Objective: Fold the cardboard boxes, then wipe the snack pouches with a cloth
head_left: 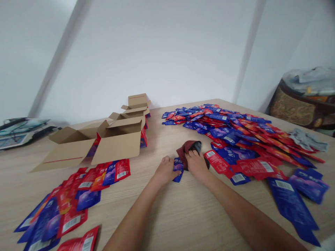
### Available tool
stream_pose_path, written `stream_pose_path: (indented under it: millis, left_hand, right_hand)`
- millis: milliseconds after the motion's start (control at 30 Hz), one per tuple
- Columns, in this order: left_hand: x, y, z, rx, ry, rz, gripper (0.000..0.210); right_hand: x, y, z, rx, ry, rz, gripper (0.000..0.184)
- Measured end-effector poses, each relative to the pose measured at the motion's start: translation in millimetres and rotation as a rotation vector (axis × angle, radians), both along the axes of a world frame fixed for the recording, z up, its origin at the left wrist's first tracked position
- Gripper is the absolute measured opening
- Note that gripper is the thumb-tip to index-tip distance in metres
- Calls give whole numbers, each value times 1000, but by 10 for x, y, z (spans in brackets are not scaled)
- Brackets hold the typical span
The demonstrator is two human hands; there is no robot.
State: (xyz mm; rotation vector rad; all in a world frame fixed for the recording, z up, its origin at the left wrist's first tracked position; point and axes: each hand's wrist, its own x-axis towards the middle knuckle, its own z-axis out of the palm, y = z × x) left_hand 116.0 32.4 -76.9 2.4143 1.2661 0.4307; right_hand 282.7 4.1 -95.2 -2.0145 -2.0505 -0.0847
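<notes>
Flat on the table in front of me lies a blue pouch (178, 176) with white lettering. My left hand (166, 170) grips its left edge, thumb on top of it. My right hand (195, 163) is closed on a bunched brown cloth (185, 149), which has a dark side showing at the right and touches the pouch's upper right edge. Just right of that hand, a red pouch (217, 162) with a white barcode label lies at the near edge of a big heap of red and blue pouches (227, 130).
Open cardboard boxes (117, 144) stand in a row at the left. Overlapping red and blue pouches (70, 198) lie before them. A grey glove-like cloth (307, 139) rests on the heap's right end. A patterned chair (290, 104) with bags stands beyond the table. Papers (21, 134) lie far left.
</notes>
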Motion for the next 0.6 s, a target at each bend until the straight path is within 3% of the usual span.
stream_pose_path:
  millis: [133,200,400,500,600]
  left_hand:
    - [62,-156,37,45,18,30,48]
    - [101,-195,36,65,10,52,42]
    - [95,-21,-13,36,-147,182,23]
    - [75,125,-118,-228,-460,238,19]
    - [80,190,-252,-709,-870,259,25]
  right_hand:
    - [178,7,-123,84,95,-107,48]
    - [272,4,-196,181,229,-118,52]
    - [273,-39,-217,466,680,5,51]
    - [72,-159,-140,433,622,96,50]
    - [-157,-289,-98,237,370,273,48]
